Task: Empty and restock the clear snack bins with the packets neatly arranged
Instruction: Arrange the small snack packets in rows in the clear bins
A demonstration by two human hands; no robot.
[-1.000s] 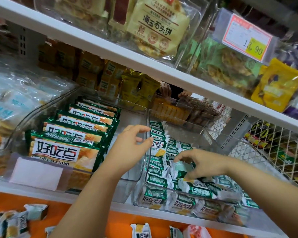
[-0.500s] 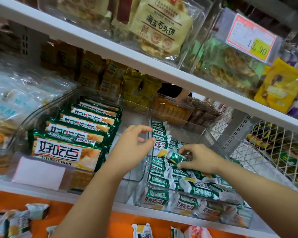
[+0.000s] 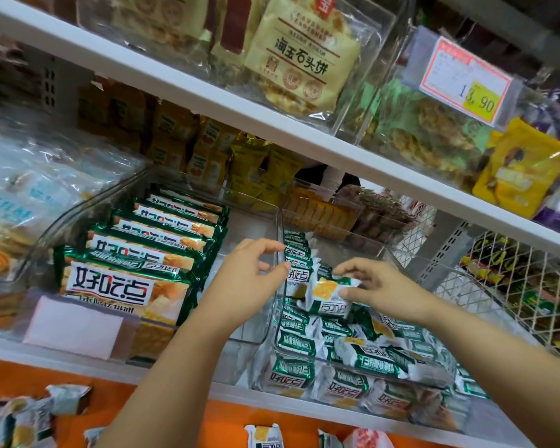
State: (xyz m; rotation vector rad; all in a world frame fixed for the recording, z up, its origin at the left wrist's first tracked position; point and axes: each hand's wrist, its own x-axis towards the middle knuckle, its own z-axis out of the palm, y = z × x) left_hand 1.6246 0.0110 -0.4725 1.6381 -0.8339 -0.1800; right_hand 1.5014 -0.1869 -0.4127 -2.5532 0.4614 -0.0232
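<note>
- The right hand (image 3: 380, 294) pinches a small white-and-green snack packet with a yellow picture (image 3: 327, 294) between the thumb and curled fingers. It holds the packet just above the heap in the right-hand clear plastic bin (image 3: 401, 257).
- That bin holds many small green-and-white foil packets (image 3: 362, 354). A tidy upright row runs along its left wall, while those toward the front and right lie jumbled at different angles.
- The left hand (image 3: 248, 279) is at the top edge of the same bin's left wall, fingers bent and thumb tip against the clear plastic. I cannot tell whether it actually grips the wall.
- The left-hand clear plastic bin (image 3: 78, 218) stands just beside the other. It holds large green-edged biscuit packets (image 3: 126, 286), stood one behind another in a neat row along its left part.
- A blank white label holder (image 3: 75, 328) sits on the front of the left-hand bin.
- Both bins stand on a white shelf board (image 3: 191, 388).
- The upper white shelf (image 3: 272, 127) carries more clear bins of beige and yellow snack bags. A red-and-yellow price tag (image 3: 469, 79) hangs on one of them.
- Below, a few loose small packets (image 3: 265, 436) lie on an orange surface (image 3: 126, 396).
- White wire mesh (image 3: 514, 286) closes off the space to the right of the bins.
</note>
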